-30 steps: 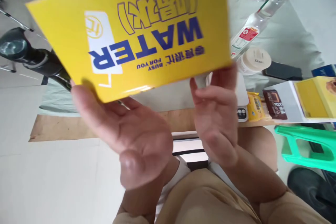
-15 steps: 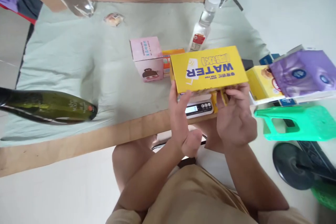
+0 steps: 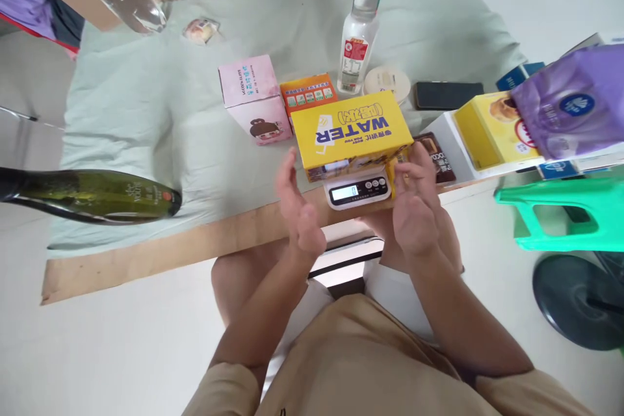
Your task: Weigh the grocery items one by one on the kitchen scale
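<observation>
A yellow box [image 3: 353, 130] marked "WATER" rests on a white digital kitchen scale [image 3: 336, 201], whose lit display appears to read 0. The box covers most of the scale's platform. My left hand [image 3: 298, 208] is open, its fingers spread just off the box's front left corner. At the box's right end my right hand [image 3: 416, 201] is also open, with fingers apart and nothing held. Its fingertips are close to the box and a small yellow packet [image 3: 400, 159]; whether they touch cannot be made out. Behind the box are a pink box [image 3: 254, 101] and an orange box [image 3: 308, 92].
A clear bottle [image 3: 359, 26], a round white lid [image 3: 387, 83] and a dark phone [image 3: 448, 95] are farther back. A green glass bottle [image 3: 97, 196] lies at left. Packages, including a purple bag [image 3: 570, 104], crowd the right edge, above a green stool [image 3: 560, 214].
Both hands have let go of the yellow box and drawn apart from it. The box now stands lower, on the scale. The view has shifted slightly.
</observation>
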### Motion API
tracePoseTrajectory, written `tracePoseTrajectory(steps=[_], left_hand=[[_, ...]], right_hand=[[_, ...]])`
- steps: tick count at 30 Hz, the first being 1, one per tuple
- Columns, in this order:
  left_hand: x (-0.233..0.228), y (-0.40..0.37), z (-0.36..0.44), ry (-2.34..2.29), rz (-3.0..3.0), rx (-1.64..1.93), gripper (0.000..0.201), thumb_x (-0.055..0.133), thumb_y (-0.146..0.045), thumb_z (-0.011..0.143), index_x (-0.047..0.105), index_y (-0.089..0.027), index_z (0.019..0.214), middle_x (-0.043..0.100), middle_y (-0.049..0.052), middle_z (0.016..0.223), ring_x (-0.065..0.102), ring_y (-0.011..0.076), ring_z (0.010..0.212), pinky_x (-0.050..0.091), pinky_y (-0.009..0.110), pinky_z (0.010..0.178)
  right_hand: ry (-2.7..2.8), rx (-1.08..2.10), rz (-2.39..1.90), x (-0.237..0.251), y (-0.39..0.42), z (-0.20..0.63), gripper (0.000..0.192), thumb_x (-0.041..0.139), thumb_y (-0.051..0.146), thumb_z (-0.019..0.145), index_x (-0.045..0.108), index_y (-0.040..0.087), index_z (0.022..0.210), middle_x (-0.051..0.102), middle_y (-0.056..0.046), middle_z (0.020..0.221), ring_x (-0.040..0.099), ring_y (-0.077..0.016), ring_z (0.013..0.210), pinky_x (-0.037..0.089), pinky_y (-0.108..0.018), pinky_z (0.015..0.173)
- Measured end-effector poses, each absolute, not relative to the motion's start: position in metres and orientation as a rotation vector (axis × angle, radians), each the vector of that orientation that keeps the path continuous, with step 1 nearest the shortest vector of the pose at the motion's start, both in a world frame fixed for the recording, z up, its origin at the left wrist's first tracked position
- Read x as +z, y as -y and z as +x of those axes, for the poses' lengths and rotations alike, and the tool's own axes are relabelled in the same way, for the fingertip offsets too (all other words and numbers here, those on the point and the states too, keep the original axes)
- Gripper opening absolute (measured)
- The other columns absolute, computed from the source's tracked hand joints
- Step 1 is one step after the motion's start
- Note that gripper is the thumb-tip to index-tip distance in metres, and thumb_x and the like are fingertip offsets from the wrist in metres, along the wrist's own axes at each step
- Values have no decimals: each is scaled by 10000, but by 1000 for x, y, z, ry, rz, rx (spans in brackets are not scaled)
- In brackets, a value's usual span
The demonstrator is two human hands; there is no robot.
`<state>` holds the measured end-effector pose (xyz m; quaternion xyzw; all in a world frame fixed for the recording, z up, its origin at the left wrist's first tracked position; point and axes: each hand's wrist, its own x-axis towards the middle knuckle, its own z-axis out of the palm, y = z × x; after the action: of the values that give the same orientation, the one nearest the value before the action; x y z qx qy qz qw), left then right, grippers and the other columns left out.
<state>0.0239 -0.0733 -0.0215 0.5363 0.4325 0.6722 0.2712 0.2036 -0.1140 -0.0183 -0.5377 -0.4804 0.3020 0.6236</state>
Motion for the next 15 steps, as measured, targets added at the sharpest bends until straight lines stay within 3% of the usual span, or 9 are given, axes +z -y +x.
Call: tracePoseTrajectory(steps=[2, 3, 4, 6, 8, 10, 13, 15], left_hand=[[-12, 65, 18, -1255, 1366, 1908, 675, 594, -807, 933, 586, -317, 1398, 701, 120, 1398, 688, 306, 1390, 569, 491, 1195], [-8, 62, 16, -1274, 1329, 1956, 625, 620, -809, 927, 612, -303, 1293, 736, 94, 1191, 747, 279, 1183, 613, 463, 1053], [-4, 58, 13, -1279, 1295, 1999, 550, 631, -799, 938, 620, -290, 1147, 701, 45, 942, 735, 234, 911, 611, 414, 865], [2, 53, 7, -1281, 1225, 2056, 510, 601, -745, 1009, 517, -266, 855, 423, -51, 594, 449, 147, 515, 416, 322, 571], [4, 50, 2, -1295, 1188, 2032, 524, 568, -639, 1082, 432, -251, 756, 294, -75, 534, 280, 117, 447, 255, 301, 507], [1, 48, -4, -1332, 1193, 1960, 390, 593, -485, 1092, 514, -239, 799, 388, -66, 577, 332, 110, 473, 241, 287, 514], [-6, 46, -15, -1357, 1244, 1856, 81, 664, -197, 905, 615, -214, 843, 524, -37, 674, 473, 106, 581, 332, 266, 579], [-10, 45, -22, -1339, 1279, 1816, 112, 654, -117, 742, 583, -203, 735, 545, -20, 693, 517, 109, 641, 367, 261, 618]], right_hand=[[1111, 535, -1230, -24, 124, 210, 364, 545, 585, 970, 684, 306, 1158, 464, -63, 1685, 435, -305, 1651, 444, -591, 1364], [1109, 463, -1221, -29, 129, 215, 347, 553, 580, 959, 680, 302, 1123, 529, -79, 1594, 496, -309, 1584, 461, -601, 1340], [1110, 412, -1218, -33, 134, 220, 331, 556, 571, 953, 679, 299, 1095, 580, -87, 1490, 555, -308, 1497, 483, -608, 1306], [1109, 362, -1231, -41, 144, 229, 300, 550, 536, 958, 688, 293, 1066, 627, -89, 1321, 621, -298, 1346, 533, -603, 1213], [1107, 339, -1258, -47, 151, 236, 284, 541, 499, 969, 701, 283, 1061, 641, -93, 1245, 643, -294, 1258, 560, -585, 1130], [1111, 323, -1275, -49, 155, 239, 278, 547, 483, 968, 705, 273, 1059, 646, -99, 1209, 653, -295, 1218, 570, -569, 1079], [1152, 320, -1289, -46, 158, 241, 273, 579, 472, 958, 715, 263, 1069, 653, -108, 1196, 665, -302, 1201, 579, -559, 1036], [1170, 323, -1287, -44, 157, 242, 263, 597, 457, 958, 722, 262, 1083, 660, -109, 1208, 667, -301, 1205, 577, -561, 1042]])
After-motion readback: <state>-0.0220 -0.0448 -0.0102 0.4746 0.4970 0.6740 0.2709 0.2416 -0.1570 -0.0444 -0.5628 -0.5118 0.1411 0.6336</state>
